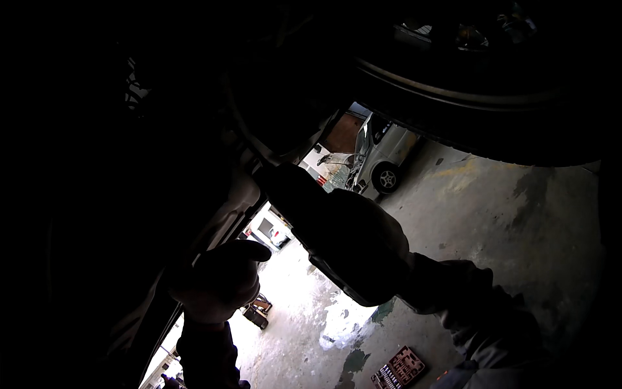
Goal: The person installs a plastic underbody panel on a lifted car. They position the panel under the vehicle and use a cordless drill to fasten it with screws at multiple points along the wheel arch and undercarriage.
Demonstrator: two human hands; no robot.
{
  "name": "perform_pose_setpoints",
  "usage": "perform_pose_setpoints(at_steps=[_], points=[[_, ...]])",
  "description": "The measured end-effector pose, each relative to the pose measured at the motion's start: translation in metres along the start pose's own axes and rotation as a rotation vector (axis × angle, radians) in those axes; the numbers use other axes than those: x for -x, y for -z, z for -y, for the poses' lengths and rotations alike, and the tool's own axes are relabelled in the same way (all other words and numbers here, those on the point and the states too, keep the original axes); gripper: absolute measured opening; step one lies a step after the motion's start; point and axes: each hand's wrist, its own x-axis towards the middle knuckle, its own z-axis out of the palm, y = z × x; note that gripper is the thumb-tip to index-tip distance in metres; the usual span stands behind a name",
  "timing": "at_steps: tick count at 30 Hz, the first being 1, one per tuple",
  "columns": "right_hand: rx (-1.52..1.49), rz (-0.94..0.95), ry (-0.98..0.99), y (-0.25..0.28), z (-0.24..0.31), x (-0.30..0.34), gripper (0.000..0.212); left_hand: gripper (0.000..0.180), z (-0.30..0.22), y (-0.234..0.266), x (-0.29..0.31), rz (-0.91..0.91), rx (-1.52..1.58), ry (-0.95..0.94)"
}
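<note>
My right hand (382, 236) is a dark silhouette, wrapped round a pistol-shaped power tool (299, 194). The tool's nose points up and left, toward the shadowed underside of a vehicle (243, 194); whether it touches there is too dark to tell. A blocky base (346, 282) shows at the tool's lower end. To the left and lower, my left hand (223, 279) is raised beside the vehicle's lower edge with its fingers curled. One finger or thumb sticks out to the right. Shadow hides whatever those fingers hold, if anything.
A wheel with its tyre (466, 123) hangs overhead at the upper right. Below, an open tool case (400, 369) lies on the stained concrete floor (505, 214). A light-coloured car (389, 152) stands farther off, and a dark wheeled object (257, 311) sits past my left hand.
</note>
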Motion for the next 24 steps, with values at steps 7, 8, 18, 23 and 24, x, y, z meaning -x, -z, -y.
perform_pose_setpoints(at_steps=[7, 8, 18, 23, 24], points=[[0.010, -0.014, 0.031, -0.005, -0.001, -0.005, 0.049, 0.113, 0.003, 0.004, 0.003, 0.015, 0.093, -0.015], [0.013, -0.018, 0.037, -0.005, -0.001, -0.005, 0.049, 0.114, 0.002, 0.003, 0.005, 0.004, 0.107, -0.006], [0.033, -0.046, 0.067, -0.004, 0.001, -0.010, 0.055, 0.121, 0.000, -0.001, 0.011, -0.055, 0.026, 0.024], [0.089, -0.093, 0.089, 0.003, 0.002, -0.011, 0.058, 0.120, -0.001, 0.000, 0.012, -0.090, 0.027, 0.065], [0.125, -0.114, 0.104, 0.003, 0.003, -0.012, 0.059, 0.119, 0.000, 0.001, 0.014, -0.097, 0.027, 0.060]])
